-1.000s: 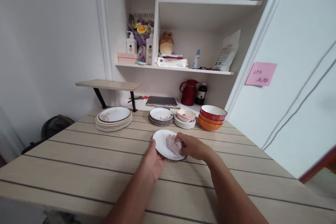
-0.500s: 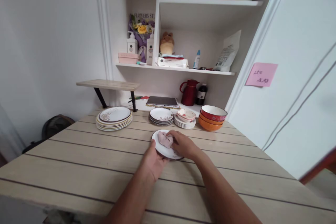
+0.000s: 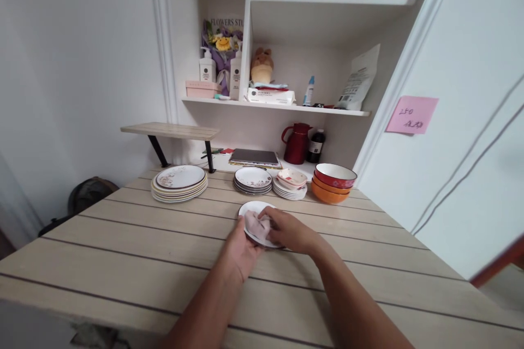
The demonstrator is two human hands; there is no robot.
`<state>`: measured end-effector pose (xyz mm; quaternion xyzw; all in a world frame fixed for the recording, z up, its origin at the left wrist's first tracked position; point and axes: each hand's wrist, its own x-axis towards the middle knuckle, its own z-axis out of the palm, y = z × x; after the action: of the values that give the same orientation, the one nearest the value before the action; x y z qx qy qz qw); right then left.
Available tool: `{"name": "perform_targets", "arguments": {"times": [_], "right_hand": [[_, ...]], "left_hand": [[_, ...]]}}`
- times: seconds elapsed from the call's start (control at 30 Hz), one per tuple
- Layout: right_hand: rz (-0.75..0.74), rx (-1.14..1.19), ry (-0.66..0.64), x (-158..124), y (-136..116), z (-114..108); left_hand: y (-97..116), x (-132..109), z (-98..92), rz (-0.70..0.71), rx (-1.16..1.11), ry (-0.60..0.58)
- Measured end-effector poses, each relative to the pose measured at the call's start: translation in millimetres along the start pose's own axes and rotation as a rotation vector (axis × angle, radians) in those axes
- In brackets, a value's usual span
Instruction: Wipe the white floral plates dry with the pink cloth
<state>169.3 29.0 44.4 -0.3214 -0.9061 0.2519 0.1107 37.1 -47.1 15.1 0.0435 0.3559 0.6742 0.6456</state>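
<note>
A small white plate with a dark rim is held above the middle of the wooden table. My left hand grips its lower left edge, with the thumb at the rim and the fingers underneath. A crumpled pale pink cloth lies against the plate's upper face. My right hand has its fingers closed on that cloth and presses it to the plate. Behind the plate stands a stack of similar dark-rimmed plates.
Large plates are stacked at the left. Small white plates carry pink dishes, beside stacked red and orange bowls. A low wooden riser, a laptop and a red jug stand at the back.
The cloth and my right fingers have shifted slightly left and down across the plate. My left hand keeps its hold on the plate. The view has moved slightly.
</note>
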Motion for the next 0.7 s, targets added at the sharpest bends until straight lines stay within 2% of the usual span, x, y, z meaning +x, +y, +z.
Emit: {"name": "perform_targets", "arguments": {"times": [0.1, 0.23, 0.4, 0.7], "right_hand": [[-0.018, -0.043, 0.078, 11, -1, 9], [0.065, -0.104, 0.114, 13, 6, 7], [0.134, -0.168, 0.055, -2, 14, -10], [0.049, -0.085, -0.005, -9, 9, -13]], "left_hand": [[0, 0, -0.3, 0.013, 0.0, -0.014], [0, -1, 0.3, -0.007, -0.001, -0.01], [0, -4, 1.9, 0.0, 0.004, -0.002], [0, -5, 2.4, 0.001, 0.017, 0.011]]}}
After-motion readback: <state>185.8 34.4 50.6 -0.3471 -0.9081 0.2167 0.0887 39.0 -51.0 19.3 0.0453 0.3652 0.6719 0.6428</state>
